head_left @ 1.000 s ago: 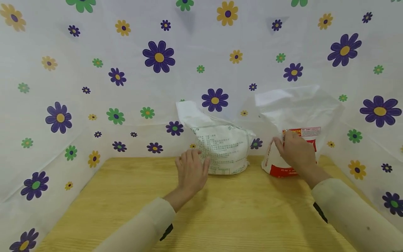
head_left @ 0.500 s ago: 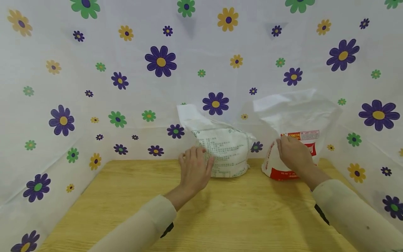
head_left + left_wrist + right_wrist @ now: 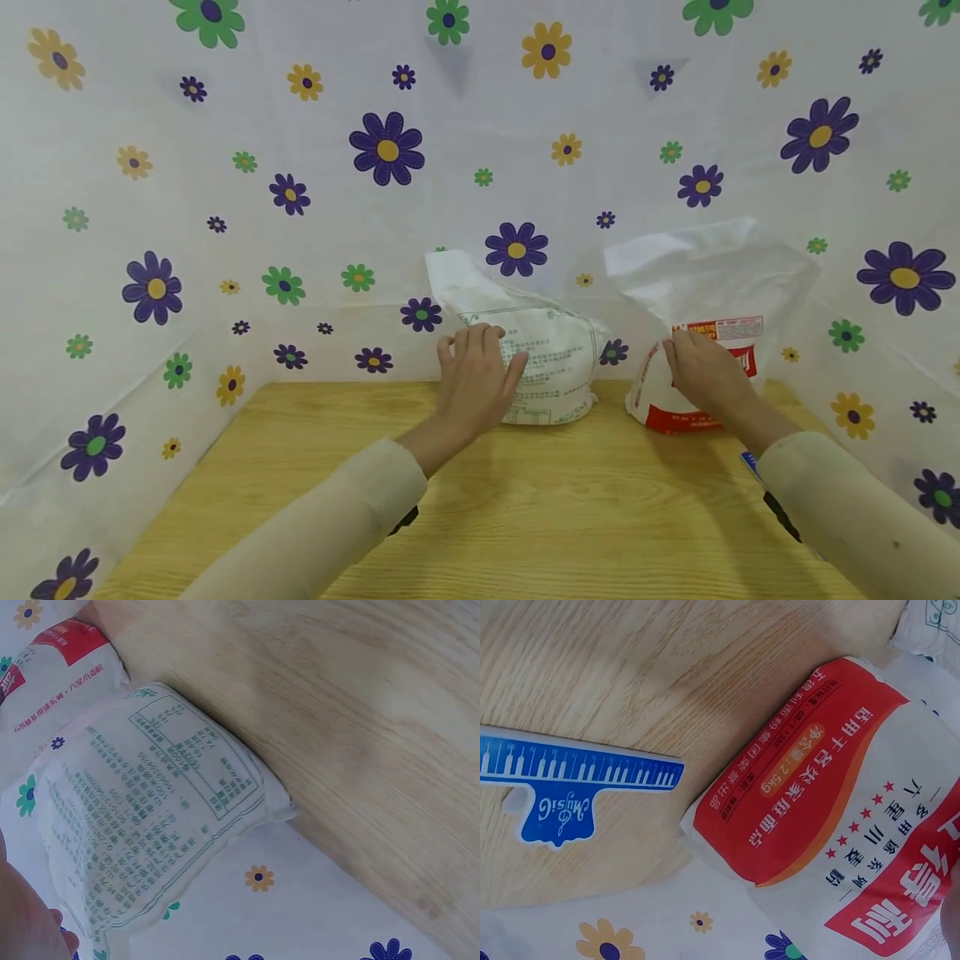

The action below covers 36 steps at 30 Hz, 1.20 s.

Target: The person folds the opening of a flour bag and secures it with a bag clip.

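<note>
A white flour bag with red panels (image 3: pixel 802 772) stands upright at the back right, its plain top loose and open-looking. My right hand (image 3: pixel 708 371) pinches its front left side with curled fingers; in the right wrist view only a bit of that hand shows at the edge. To the left, a white bag with green print (image 3: pixel 157 802) leans with its upper corner pointing left. In front of its left side is my left hand (image 3: pixel 476 375), fingers loosely bent and thumb apart; whether the fingertips touch it, I cannot tell.
A blue clip with piano keys and "Music" printed on it (image 3: pixel 562 761) lies on the wooden table (image 3: pixel 300 500), partly behind my right sleeve in the head view. White flowered cloth (image 3: pixel 450 208) closes off the back and sides.
My left hand has moved up and right, over the green-print bag's left side. The right thumb and fingers have drawn together on the flour bag. The blue clip's end has come into head view.
</note>
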Available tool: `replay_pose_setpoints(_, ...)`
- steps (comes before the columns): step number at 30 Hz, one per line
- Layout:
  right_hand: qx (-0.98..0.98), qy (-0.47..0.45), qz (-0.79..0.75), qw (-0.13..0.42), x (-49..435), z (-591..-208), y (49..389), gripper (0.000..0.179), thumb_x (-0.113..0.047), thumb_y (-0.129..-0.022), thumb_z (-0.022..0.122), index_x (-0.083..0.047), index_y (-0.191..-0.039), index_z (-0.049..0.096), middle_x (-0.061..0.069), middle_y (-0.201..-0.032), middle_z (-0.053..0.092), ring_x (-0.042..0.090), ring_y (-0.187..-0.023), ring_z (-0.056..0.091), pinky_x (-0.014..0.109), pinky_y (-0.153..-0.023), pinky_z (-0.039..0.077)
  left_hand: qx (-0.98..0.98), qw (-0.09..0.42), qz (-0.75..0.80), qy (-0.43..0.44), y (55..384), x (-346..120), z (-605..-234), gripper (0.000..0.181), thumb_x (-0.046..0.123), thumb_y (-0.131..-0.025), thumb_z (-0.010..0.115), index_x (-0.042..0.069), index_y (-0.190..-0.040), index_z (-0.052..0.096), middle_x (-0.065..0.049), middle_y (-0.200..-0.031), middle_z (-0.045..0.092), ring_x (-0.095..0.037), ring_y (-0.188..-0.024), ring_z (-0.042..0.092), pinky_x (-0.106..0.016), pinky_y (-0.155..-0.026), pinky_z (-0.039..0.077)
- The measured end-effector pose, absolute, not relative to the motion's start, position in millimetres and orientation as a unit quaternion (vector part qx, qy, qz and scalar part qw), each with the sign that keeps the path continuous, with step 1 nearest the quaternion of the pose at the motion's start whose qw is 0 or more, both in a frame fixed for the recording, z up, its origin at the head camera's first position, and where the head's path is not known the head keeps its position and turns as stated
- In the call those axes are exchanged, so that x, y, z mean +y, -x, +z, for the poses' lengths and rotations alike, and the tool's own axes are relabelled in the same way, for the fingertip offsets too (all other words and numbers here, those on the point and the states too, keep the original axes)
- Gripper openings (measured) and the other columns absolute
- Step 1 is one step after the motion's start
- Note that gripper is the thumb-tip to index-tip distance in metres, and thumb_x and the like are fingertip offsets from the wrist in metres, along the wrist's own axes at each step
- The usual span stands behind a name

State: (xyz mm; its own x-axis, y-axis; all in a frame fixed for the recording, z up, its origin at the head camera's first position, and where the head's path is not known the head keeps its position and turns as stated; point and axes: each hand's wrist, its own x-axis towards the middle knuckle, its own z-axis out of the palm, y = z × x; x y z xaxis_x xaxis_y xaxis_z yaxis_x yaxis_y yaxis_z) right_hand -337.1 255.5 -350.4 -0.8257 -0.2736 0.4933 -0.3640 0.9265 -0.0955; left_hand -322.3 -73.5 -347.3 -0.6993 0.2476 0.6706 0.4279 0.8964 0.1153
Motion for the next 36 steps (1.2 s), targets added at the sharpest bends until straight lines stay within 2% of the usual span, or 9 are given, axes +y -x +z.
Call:
replay_pose_setpoints(5, -0.944, -0.188, 0.094, 0.254, 257, -351, 332, 0.016, -0.013, -0.102, 0.055, 0.000, -0.094, 0.054, 0.007, -0.074, 0.052, 0.019, -0.064, 0.051, 0.033, -0.059, 0.051, -0.916, 0.329, -0.130, 0.191, 322, -66, -340, 0.051, 0.049, -0.104, 0.038, 0.005, -0.125, 0.055, -0.012, -0.122, 0.057, -0.029, -0.116, 0.047, -0.053, -0.099, 0.028)
replay_pose_setpoints(14, -0.916, -0.243, 0.090, 0.306, 261, -357, 331, 0.015, -0.007, -0.098, 0.060, -0.004, -0.086, 0.050, 0.001, -0.067, 0.043, 0.013, -0.060, 0.040, 0.025, -0.054, 0.039, -0.920, 0.313, -0.124, 0.202, 322, -58, -330, 0.051, 0.050, -0.104, 0.038, 0.007, -0.125, 0.058, -0.011, -0.123, 0.058, -0.029, -0.119, 0.048, -0.054, -0.101, 0.028)
replay_pose_setpoints(21, -0.897, -0.265, 0.085, 0.343, 262, -362, 331, 0.017, -0.005, -0.094, 0.064, -0.004, -0.084, 0.050, 0.000, -0.067, 0.042, 0.011, -0.059, 0.038, 0.024, -0.052, 0.037, -0.925, 0.299, -0.112, 0.204, 323, -52, -323, 0.054, 0.052, -0.105, 0.031, 0.009, -0.124, 0.059, -0.011, -0.124, 0.058, -0.030, -0.121, 0.048, -0.055, -0.102, 0.028)
replay_pose_setpoints(27, -0.896, -0.270, 0.090, 0.342, 261, -363, 327, 0.019, -0.004, -0.094, 0.064, -0.006, -0.083, 0.049, -0.001, -0.066, 0.041, 0.010, -0.058, 0.037, 0.022, -0.051, 0.036, -0.926, 0.299, -0.106, 0.206, 324, -45, -318, 0.055, 0.052, -0.105, 0.030, 0.009, -0.123, 0.059, -0.009, -0.123, 0.058, -0.028, -0.118, 0.047, -0.053, -0.101, 0.029)
replay_pose_setpoints(36, -0.911, -0.251, 0.112, 0.308, 257, -362, 320, 0.013, -0.010, -0.098, 0.061, -0.007, -0.090, 0.051, -0.001, -0.070, 0.046, 0.009, -0.061, 0.043, 0.021, -0.054, 0.040, -0.929, 0.292, -0.095, 0.207, 321, -39, -311, 0.054, 0.053, -0.105, 0.030, 0.010, -0.122, 0.060, -0.009, -0.123, 0.056, -0.028, -0.117, 0.046, -0.053, -0.101, 0.029)
